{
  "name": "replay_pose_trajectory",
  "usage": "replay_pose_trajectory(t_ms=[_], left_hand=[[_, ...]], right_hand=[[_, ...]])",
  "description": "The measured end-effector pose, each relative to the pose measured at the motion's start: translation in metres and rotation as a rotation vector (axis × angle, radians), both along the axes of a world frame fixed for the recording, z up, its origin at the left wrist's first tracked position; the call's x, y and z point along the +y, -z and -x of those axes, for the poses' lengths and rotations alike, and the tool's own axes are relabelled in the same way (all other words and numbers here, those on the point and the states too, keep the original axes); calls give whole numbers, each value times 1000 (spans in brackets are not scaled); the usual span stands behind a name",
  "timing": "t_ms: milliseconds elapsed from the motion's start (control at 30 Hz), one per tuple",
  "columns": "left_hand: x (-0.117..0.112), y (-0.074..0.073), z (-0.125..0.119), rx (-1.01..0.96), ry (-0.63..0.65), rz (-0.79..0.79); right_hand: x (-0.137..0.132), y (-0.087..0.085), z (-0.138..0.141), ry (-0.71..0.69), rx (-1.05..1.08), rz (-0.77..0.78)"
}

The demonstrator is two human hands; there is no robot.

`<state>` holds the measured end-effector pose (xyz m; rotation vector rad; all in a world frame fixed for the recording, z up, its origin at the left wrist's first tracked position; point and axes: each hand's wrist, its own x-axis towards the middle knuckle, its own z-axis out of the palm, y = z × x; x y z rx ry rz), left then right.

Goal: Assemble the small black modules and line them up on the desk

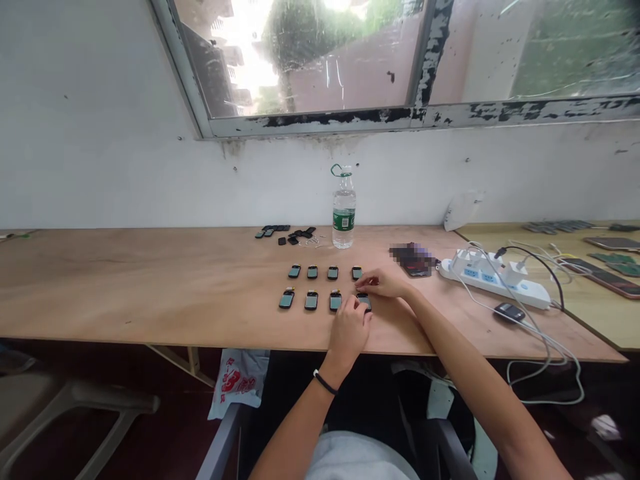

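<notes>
Several small black devices with grey-green screens lie on the wooden table in two rows, among them a front-left one [287,299] and a back-row one [333,273]. My left hand [351,325], a dark band on its wrist, has its fingers curled around the near edge of the front-right small black device [365,302], partly hiding it. At that device's far end is my right hand [383,283], with thumb and fingertips pinched together. What sits between the right fingertips is too small to make out. Just beyond them lies the back-right device [357,272].
A water bottle [343,217] stands near the wall. Loose black parts [300,235] lie left of it. To the right are a blurred dark packet [414,260], a white power strip [495,280] with trailing cables, and a dark gadget [509,312]. The table's front edge is close.
</notes>
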<state>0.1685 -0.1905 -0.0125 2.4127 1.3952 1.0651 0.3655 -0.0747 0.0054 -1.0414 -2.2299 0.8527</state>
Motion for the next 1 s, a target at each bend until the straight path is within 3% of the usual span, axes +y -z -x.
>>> replay_pose_trajectory(t_ms=[500,700,767,867,1000], left_hand=[[0,0,0,24,-16,-4],[0,-4,2,-94,27,-15],[3,-11,8,-145,67,-3],[14,-33,29,-183,97,-21],[61,-70,76,-171,-3,-107]], right_hand=[[1,-1,-2,17,31,47],[-2,-5,-1,21,40,39],[-4,-6,-1,25,38,24],[-5,-6,-1,32,36,14],[-4,-5,-1,40,34,12]])
